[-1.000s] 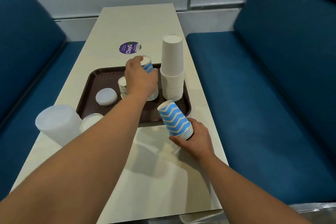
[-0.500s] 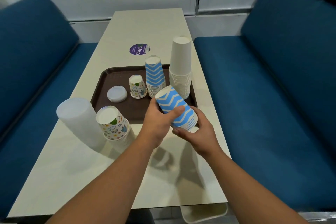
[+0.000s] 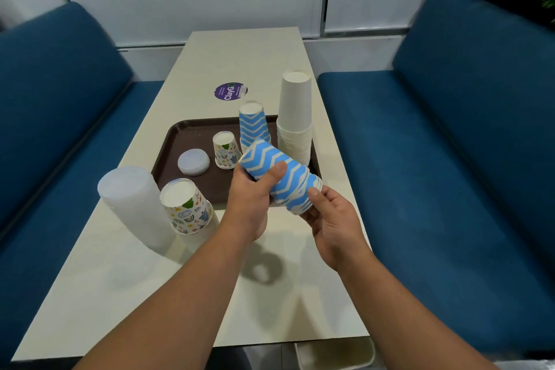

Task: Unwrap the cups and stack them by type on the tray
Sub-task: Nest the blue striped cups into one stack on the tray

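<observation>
Both hands hold a tilted stack of blue zigzag cups [image 3: 277,173] above the near edge of the brown tray [image 3: 180,132]. My left hand [image 3: 250,198] grips its closed upper end, thumb across the side. My right hand [image 3: 330,219] holds the rim end from below. On the tray stand another upside-down blue zigzag stack [image 3: 253,126], a tall white cup stack [image 3: 295,117], one small patterned cup [image 3: 224,149] and a pile of white lids [image 3: 193,161].
On the table left of the tray stand a tall stack of translucent cups [image 3: 132,204] and a patterned cup stack [image 3: 187,210]. A purple sticker [image 3: 230,91] lies beyond the tray. Blue benches flank the beige table [image 3: 135,294].
My left hand left the blue stack on the tray and came back to grip the blue stack in my right hand. That stack now sits more tilted, slightly higher.
</observation>
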### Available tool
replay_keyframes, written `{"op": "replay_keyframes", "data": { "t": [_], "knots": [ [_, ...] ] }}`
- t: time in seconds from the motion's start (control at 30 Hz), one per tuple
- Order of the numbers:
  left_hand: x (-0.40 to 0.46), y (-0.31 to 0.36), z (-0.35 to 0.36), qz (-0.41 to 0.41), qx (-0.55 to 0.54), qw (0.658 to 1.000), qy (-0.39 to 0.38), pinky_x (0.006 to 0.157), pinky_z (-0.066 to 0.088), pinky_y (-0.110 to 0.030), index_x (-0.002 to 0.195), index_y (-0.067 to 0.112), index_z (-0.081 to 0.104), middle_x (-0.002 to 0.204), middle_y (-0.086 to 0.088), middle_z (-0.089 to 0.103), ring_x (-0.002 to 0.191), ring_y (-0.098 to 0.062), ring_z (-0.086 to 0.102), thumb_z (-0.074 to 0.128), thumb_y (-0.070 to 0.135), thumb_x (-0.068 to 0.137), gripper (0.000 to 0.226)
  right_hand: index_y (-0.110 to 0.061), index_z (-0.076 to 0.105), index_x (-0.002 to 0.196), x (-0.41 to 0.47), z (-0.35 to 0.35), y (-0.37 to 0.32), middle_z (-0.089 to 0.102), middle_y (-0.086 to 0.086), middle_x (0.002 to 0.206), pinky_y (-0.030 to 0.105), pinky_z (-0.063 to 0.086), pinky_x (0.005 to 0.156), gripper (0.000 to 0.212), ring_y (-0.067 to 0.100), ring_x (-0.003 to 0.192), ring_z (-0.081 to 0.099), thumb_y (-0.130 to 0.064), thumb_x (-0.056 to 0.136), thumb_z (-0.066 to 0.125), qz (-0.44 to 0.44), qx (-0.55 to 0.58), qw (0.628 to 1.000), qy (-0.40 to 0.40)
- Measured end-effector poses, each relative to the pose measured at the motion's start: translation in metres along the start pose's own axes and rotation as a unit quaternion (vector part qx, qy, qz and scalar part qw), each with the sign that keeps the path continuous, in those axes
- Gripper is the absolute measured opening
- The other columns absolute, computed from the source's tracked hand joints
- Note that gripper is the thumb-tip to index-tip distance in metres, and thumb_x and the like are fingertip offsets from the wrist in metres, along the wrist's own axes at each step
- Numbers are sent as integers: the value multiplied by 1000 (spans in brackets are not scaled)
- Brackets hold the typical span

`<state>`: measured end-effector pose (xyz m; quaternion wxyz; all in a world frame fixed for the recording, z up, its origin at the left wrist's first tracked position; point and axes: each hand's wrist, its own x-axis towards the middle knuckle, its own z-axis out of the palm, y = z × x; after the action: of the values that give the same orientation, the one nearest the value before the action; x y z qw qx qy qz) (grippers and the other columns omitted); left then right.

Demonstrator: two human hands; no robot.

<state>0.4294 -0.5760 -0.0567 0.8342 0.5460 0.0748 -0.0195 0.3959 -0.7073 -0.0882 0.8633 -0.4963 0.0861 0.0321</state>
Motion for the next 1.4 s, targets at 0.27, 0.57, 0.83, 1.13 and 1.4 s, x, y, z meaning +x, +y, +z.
{"op": "replay_keyframes", "data": {
  "t": [0.27, 0.57, 0.83, 1.13, 1.4],
  "knots": [
    [28, 22, -4, 88, 73, 991, 66, 93, 54, -50, 115, 19, 54, 114, -6, 69, 105, -24, 68, 79, 32, 74, 49, -5, 64, 105, 5, -13, 12, 76, 7, 97, 27, 59, 80, 15, 18, 88, 72, -9, 100, 50, 24, 61, 996, 55],
    [115, 100, 18, 260, 356, 887, 140, 88, 47, -22, 132, 14, 41, 114, 1, 61, 100, -12, 59, 74, 32, 79, 65, -7, 65, 107, 17, -28, 32, 76, 8, 94, 36, 54, 84, 15, 20, 85, 73, -12, 100, 52, 106, 143, 975, 131],
    [149, 76, 9, 154, 550, 816, 84, 82, 46, -30, 132, 17, 43, 119, -7, 54, 104, -26, 57, 68, 21, 83, 56, -9, 65, 110, 18, -26, 23, 75, 6, 95, 33, 53, 78, 16, 21, 88, 70, -16, 97, 56, 96, 129, 979, 124],
    [77, 52, 30, 202, 336, 904, 171, 100, 40, -30, 124, 15, 52, 126, -2, 54, 115, -16, 51, 63, 44, 88, 48, -13, 64, 101, 17, -9, 10, 77, -1, 87, 38, 50, 91, 10, 16, 85, 71, -15, 97, 56, 86, 168, 976, 110],
    [13, -4, 9, 69, 149, 986, -19, 96, 53, -42, 130, 36, 42, 129, -2, 59, 112, -15, 64, 76, 27, 75, 66, -12, 65, 106, 12, 8, -1, 76, 4, 99, 35, 52, 91, 28, 16, 86, 73, -23, 80, 64, 63, 153, 986, 37]
  ]
}}
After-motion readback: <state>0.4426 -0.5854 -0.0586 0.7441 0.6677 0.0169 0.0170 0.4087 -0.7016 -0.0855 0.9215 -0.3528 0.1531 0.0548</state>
